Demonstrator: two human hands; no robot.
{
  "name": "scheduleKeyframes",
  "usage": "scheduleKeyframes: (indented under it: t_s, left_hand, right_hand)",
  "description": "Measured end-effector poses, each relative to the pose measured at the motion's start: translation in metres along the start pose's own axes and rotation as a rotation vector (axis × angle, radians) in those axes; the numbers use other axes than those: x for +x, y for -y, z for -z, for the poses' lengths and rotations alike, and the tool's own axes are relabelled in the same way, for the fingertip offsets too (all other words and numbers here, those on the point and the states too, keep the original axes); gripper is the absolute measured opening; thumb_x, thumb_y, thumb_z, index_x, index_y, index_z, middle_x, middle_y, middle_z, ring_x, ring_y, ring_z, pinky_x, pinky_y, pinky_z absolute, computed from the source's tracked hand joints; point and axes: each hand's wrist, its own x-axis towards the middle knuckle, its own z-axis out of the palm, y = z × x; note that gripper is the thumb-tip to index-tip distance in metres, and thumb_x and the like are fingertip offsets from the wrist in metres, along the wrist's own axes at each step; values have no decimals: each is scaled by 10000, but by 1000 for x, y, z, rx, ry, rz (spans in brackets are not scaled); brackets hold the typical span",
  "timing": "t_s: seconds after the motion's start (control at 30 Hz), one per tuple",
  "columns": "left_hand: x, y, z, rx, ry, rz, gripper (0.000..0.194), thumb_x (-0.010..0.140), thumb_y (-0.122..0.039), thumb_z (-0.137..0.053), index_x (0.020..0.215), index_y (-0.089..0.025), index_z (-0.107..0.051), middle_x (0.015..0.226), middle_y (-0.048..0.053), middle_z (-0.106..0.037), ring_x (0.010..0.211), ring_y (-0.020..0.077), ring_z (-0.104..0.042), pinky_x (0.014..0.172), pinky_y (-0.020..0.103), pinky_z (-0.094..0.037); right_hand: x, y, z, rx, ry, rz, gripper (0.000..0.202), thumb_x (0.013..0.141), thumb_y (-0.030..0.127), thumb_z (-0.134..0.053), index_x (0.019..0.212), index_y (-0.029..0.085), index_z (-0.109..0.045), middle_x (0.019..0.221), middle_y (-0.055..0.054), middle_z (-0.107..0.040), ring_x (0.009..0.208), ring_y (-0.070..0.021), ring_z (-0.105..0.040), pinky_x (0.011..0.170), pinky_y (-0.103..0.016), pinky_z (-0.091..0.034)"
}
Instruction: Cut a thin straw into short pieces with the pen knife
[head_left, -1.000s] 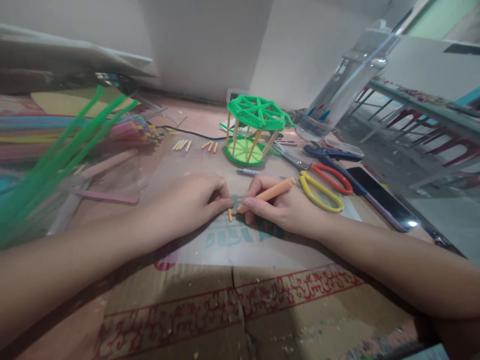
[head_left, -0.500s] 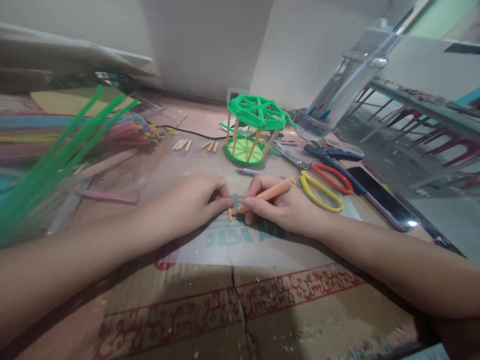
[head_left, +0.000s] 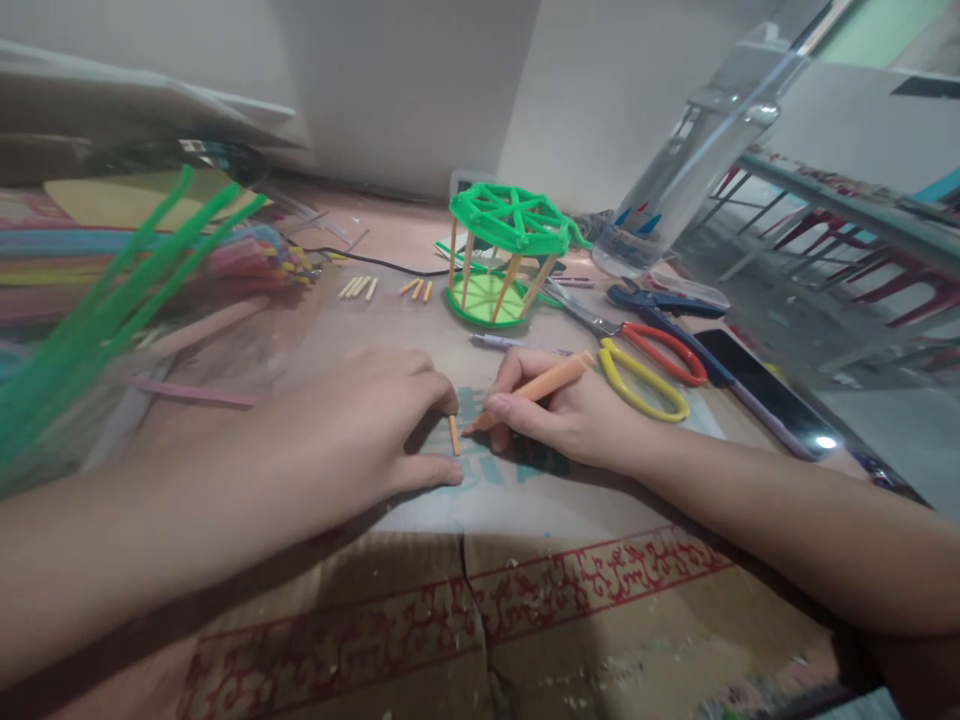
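We grip an orange marker (head_left: 551,384) in our right hand (head_left: 561,408), its tip beside a short orange stick (head_left: 454,436); our left hand (head_left: 397,425) spreads thumb and fingers around the stick on the translucent sheet (head_left: 600,495).

A hand could pass low over the patterned cardboard (head_left: 375,640) in front of both forearms, or across the pale sheet (head_left: 390,328) between the left hand (head_left: 375,410) and the green openwork frame (head_left: 517,222). The orange marker (head_left: 544,388) in the right hand (head_left: 566,412) slants into the middle. Scissors (head_left: 609,329), pliers (head_left: 671,303) and phone (head_left: 765,392) crowd the right; a tall clear bottle (head_left: 664,185) stands behind. Green fuzzy stems (head_left: 142,270) jut up at left, their reach blurred and hard to judge.
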Motion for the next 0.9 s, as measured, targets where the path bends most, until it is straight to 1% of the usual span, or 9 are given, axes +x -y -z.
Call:
scheduleKeyframes:
  t_s: [0.07,0.13,0.2,0.27,0.43,0.53,0.63,0.77,0.9]
  left_hand:
    - [0,-3,-1,62,30,4,200,818,-442,-769,812,-260,-686,811,42,-685,723,247,-597,672,375,-416]
    - [3,-4,-5,64,37,4,130,859,-382,-701,855,-252,-704,857,48,-695,796,261,-625,732,390,-444]
    - [7,-4,-10,6,13,-6,134,878,-352,-664,920,-240,-726,925,52,-712,882,270,-654,805,405,-471]
    - [10,-2,-13,-33,-1,-7,162,893,-343,-639,963,-233,-736,970,54,-720,939,273,-667,851,414,-482]
    - [7,-6,-13,44,0,3,196,912,-396,-647,961,-228,-735,937,60,-712,906,278,-666,811,413,-490]
    - [4,-13,-13,176,12,9,371,857,-554,-757,975,-203,-734,902,81,-698,880,317,-660,778,441,-497]
    - [4,-18,-18,225,-3,-13,508,840,-640,-777,1051,-180,-731,956,105,-698,935,356,-666,816,490,-516]
    - [6,-18,-24,201,-48,-10,469,910,-615,-712,1088,-181,-726,1009,116,-703,998,374,-671,879,542,-531]
    - [6,-16,-23,132,-57,-28,412,929,-511,-710,1201,-201,-707,1121,113,-723,1081,368,-675,943,547,-528]
  right_hand:
    - [0,0,-1,0,-27,14,328,965,461,-740,843,202,-580,680,-20,-743,609,-147,-695,569,-250,-535]
    - [-1,-1,-2,6,-112,51,345,968,491,-729,842,214,-567,653,-5,-728,586,-144,-685,559,-251,-527]
    - [-1,-1,-3,9,-222,98,370,969,522,-721,832,224,-550,622,12,-708,561,-135,-669,545,-244,-510]
    - [-1,-1,-3,8,-277,123,390,965,533,-729,815,227,-540,606,21,-697,538,-119,-645,523,-231,-489]
    - [0,-5,-3,103,-224,93,417,975,573,-714,842,222,-530,637,29,-694,475,-87,-599,446,-200,-463]
    - [1,-9,-4,183,-201,106,396,989,574,-701,916,221,-535,682,36,-693,527,-101,-668,494,-204,-540]
    - [1,-12,-5,210,-157,124,377,996,556,-704,991,213,-549,740,33,-697,590,-113,-722,550,-212,-597]
    - [1,-13,-6,232,-157,136,381,1000,558,-699,1048,207,-556,834,24,-703,637,-108,-746,591,-211,-627]
    - [2,-12,-6,229,-179,123,386,1006,569,-682,1056,208,-557,853,23,-697,650,-108,-742,608,-221,-632]
